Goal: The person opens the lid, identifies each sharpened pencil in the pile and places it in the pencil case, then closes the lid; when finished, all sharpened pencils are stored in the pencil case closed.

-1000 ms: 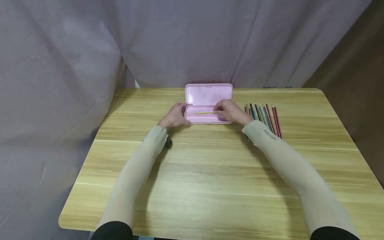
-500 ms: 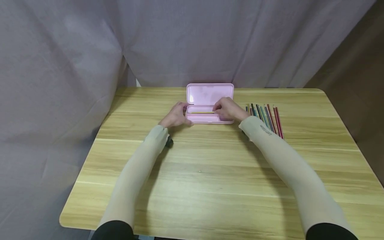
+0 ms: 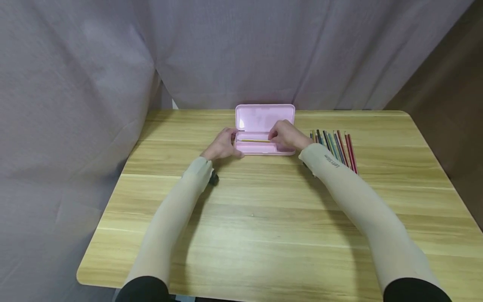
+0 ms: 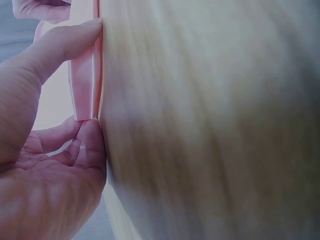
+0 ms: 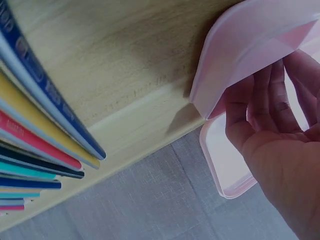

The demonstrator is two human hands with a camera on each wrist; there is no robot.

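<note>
Right hand [image 3: 286,135] has shifted deeper into the open pink pencil case [image 3: 264,118] at table's [image 3: 264,218] far edge, fingers still pinching the yellow pencil [image 3: 255,141], left hand [image 3: 223,144] gripping the case end; placement underway, release and withdrawal due next.

The near half of the light wooden bench [image 3: 264,226] offers wide open room for approach, crossed only by the two sleeved forearms. At the far middle, the open pink plastic pencil case [image 3: 264,126] stands with its lid raised, flanked closely by the left hand [image 3: 222,144] and right hand [image 3: 286,136], which block its two ends. To its right, a row of coloured pencils [image 3: 336,149] occupies the surface, and the grey curtain [image 3: 226,54] closes off passage behind and to the left.
</note>
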